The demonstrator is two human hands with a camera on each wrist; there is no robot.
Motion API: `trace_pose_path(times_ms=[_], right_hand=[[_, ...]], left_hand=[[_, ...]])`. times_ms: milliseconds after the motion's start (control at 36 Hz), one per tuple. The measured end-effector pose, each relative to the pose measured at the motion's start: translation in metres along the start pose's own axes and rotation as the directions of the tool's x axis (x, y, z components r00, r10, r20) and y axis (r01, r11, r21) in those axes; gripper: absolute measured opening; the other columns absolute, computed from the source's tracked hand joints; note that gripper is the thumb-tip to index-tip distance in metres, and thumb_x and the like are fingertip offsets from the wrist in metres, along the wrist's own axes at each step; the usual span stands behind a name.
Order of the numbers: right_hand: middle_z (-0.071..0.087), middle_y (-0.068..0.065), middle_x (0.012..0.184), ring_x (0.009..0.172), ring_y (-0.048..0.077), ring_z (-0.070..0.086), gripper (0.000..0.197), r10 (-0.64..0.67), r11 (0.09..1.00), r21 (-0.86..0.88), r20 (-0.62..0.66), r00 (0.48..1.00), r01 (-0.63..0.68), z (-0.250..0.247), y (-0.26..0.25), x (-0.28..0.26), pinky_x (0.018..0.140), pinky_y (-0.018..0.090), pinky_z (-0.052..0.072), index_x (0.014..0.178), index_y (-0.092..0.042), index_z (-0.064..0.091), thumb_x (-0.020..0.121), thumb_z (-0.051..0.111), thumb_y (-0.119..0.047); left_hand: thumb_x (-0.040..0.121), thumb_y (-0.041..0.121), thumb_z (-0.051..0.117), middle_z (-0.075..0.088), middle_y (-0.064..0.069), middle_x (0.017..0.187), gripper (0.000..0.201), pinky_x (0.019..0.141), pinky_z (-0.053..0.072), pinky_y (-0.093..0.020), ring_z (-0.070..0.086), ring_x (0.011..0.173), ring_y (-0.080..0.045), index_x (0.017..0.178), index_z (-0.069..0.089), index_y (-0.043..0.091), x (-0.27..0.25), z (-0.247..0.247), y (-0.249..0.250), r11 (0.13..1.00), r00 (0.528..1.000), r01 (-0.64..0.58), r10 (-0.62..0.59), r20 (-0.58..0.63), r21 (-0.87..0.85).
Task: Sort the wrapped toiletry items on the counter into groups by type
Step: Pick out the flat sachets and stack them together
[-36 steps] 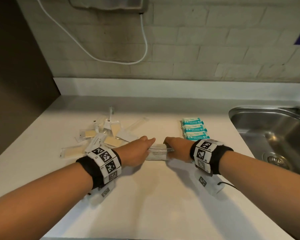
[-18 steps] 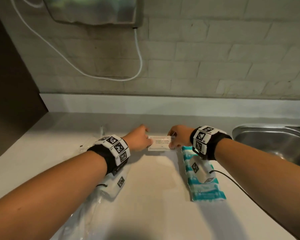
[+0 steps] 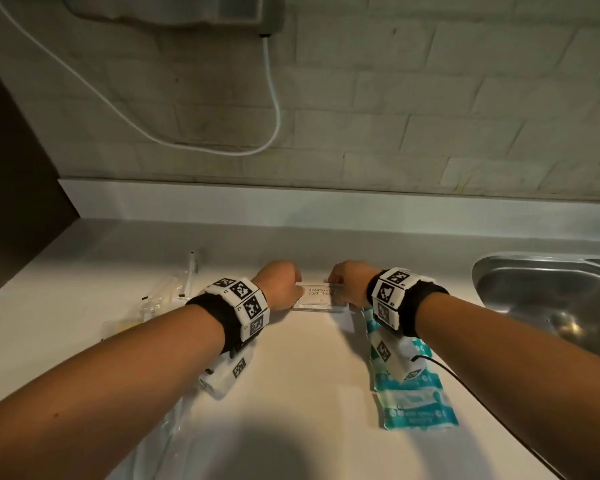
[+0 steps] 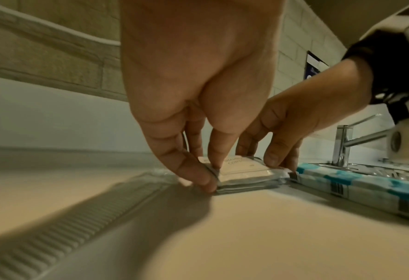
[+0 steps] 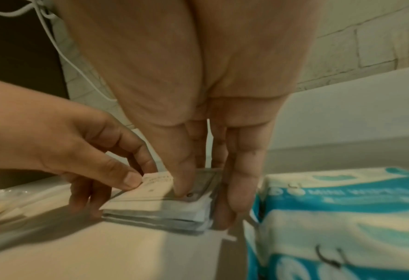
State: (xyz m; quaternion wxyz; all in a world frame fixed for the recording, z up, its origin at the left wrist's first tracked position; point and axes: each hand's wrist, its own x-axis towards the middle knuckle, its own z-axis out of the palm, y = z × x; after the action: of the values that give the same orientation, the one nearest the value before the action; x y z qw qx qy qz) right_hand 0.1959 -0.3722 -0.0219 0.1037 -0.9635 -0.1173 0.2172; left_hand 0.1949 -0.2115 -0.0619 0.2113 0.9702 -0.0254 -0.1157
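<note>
The table (image 3: 309, 393) was pale, with a steel sink (image 3: 548, 292) off to the right. Teal wipe packs (image 3: 413, 403) lay in a row just right of a small stack of shampoo sachets (image 4: 241, 173). Left hand (image 3: 281, 284) pinched the stack's left end, right hand (image 3: 349, 282) its right end, fingers (image 5: 244, 180) curled round the edges, stack flat on the table.

Sachet stack (image 3: 317, 299) on the counter (image 3: 291, 393), near its back edge, between left hand (image 3: 280, 285) and right hand (image 3: 350, 283). Wipe packs (image 3: 413, 400) in a row just right of the stack; sink (image 3: 551, 296) further right. Clear packets (image 3: 153, 306) left.
</note>
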Motion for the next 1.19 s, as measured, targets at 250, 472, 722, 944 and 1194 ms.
trace_pose_path(times_ms=[250,472,722,944,1194], right_hand=[[0.059,0.011,0.13,0.115,0.028,0.059,0.048,-0.006,0.993,-0.12,0.03,1.0,0.009,0.005,-0.004,0.005,0.096,0.036,0.049,0.131,-0.008,0.054,0.093,0.053,-0.037],[0.061,0.008,0.114,0.098,0.025,0.062,0.056,-0.018,0.967,-0.254,0.064,0.998,0.034,0.015,-0.01,0.006,0.079,0.03,0.052,0.124,-0.012,0.056,0.073,0.078,-0.022],[0.063,0.007,0.106,0.093,0.025,0.064,0.047,-0.023,0.962,-0.272,0.026,0.999,0.029,0.014,-0.013,0.008,0.075,0.03,0.053,0.115,-0.012,0.063,0.072,0.077,-0.026],[0.06,0.002,0.094,0.082,0.022,0.061,0.047,-0.013,0.964,-0.267,0.019,1.0,0.017,0.013,-0.012,0.014,0.067,0.028,0.049,0.11,-0.015,0.063,0.069,0.08,-0.028],[0.06,0.005,0.113,0.099,0.025,0.062,0.069,-0.015,0.962,-0.272,0.029,0.999,0.023,0.011,-0.014,0.01,0.083,0.034,0.053,0.13,-0.016,0.051,0.069,0.081,-0.025]], left_hand=[[0.095,0.027,0.052,0.055,-0.013,0.137,0.05,0.101,0.042,-0.028,0.053,0.123,-0.028,0.14,0.045,0.006,-0.004,-0.007,0.005,0.999,0.998,-0.04,0.041,0.046,-0.018],[0.068,0.022,0.082,0.059,-0.01,0.123,0.074,0.091,0.051,-0.037,0.06,0.106,-0.028,0.133,0.05,0.009,-0.005,-0.002,0.012,0.966,0.978,-0.185,0.161,0.135,0.183],[0.062,0.02,0.082,0.072,-0.004,0.086,0.036,0.064,0.05,-0.027,0.067,0.075,-0.024,0.096,0.071,0.015,-0.002,-0.015,0.02,0.949,0.964,-0.213,0.165,0.207,0.234],[0.063,0.018,0.079,0.072,-0.007,0.085,0.034,0.066,0.056,-0.032,0.067,0.074,-0.026,0.095,0.071,0.011,0.0,-0.011,0.017,0.943,0.963,-0.228,0.181,0.201,0.242],[0.072,0.025,0.083,0.056,-0.004,0.136,0.084,0.098,0.045,-0.031,0.057,0.118,-0.024,0.143,0.04,0.013,-0.001,-0.018,0.004,0.973,0.954,-0.217,0.193,0.23,0.084]])
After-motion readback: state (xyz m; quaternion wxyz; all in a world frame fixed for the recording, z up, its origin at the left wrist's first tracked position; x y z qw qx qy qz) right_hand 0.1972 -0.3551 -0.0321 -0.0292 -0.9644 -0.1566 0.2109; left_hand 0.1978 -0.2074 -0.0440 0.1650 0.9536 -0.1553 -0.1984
